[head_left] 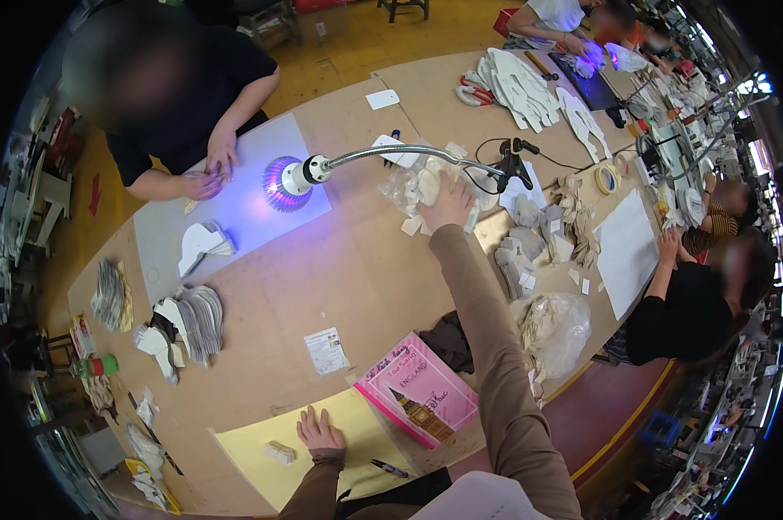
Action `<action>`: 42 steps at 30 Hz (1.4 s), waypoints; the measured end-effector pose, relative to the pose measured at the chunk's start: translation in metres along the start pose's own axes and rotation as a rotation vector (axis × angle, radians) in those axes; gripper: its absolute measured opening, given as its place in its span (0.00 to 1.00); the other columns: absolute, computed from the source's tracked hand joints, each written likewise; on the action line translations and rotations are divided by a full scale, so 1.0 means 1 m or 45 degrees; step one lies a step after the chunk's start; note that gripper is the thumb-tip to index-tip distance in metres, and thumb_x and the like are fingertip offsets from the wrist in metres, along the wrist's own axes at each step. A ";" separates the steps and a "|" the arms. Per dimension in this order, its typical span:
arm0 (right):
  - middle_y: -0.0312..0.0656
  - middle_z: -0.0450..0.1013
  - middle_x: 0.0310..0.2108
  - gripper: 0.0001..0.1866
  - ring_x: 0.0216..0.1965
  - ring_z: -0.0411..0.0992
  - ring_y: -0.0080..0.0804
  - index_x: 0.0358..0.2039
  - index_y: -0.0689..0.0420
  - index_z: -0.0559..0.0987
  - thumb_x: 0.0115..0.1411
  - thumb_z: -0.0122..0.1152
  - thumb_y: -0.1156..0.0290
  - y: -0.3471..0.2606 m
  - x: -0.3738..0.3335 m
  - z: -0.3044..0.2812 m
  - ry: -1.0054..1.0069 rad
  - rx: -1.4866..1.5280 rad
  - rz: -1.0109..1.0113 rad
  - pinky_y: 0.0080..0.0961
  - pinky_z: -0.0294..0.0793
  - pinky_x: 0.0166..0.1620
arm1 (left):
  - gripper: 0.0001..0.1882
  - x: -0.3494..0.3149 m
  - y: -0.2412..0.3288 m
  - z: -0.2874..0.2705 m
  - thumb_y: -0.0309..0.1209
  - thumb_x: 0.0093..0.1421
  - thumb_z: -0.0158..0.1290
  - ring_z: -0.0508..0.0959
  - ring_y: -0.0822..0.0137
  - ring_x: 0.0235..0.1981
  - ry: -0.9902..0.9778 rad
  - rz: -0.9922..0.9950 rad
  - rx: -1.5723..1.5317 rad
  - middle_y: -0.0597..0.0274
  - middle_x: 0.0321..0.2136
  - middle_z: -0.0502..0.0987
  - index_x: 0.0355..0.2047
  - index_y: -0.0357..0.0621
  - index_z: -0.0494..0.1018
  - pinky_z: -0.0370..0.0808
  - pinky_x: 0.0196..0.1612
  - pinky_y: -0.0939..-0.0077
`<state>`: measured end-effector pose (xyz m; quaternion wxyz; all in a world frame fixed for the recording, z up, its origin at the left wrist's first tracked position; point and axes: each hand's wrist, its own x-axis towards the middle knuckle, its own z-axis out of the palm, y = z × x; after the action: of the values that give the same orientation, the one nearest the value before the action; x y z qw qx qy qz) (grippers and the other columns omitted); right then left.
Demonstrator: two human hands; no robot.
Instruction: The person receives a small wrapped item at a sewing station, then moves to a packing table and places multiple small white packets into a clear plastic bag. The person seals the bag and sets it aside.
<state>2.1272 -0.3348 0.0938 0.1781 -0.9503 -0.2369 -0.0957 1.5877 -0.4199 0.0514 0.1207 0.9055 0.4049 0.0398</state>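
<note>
My left hand (pixel 320 431) lies flat, fingers spread, on a yellow sheet (pixel 357 425) at the near edge of the table. Just left of it is a small stack of pale cut pieces (pixel 279 451); a pen (pixel 390 468) lies to its right. My right arm stretches far forward. At its end, my right hand (pixel 448 204) rests with fingers apart on a clear plastic bag (pixel 398 187) of whitish pieces, under the lamp's bendable neck. What is beneath those fingertips is partly hidden.
A lamp (pixel 289 182) throws purple light onto a pale sheet, where a co-worker's hands (pixel 211 178) handle a small piece. A pink notebook (pixel 417 390) lies near my right forearm. Stacks of grey pieces (pixel 192 325) stand left; piles of fabric pieces (pixel 530 243) and tape rolls (pixel 607 179) lie right.
</note>
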 end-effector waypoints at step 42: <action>0.42 0.64 0.57 0.23 0.57 0.63 0.41 0.58 0.57 0.64 0.68 0.35 0.58 -0.027 -0.285 -0.160 -1.018 3.041 1.027 0.42 0.60 0.60 | 0.23 0.002 0.003 -0.009 0.35 0.53 0.49 0.59 0.49 0.60 0.212 0.000 -0.296 0.52 0.56 0.63 0.51 0.46 0.68 0.51 0.60 0.50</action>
<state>1.8507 -0.4926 0.1722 0.8345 -0.1757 0.0866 0.5150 1.5891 -0.4188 0.0607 0.1908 0.8789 0.4063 0.1616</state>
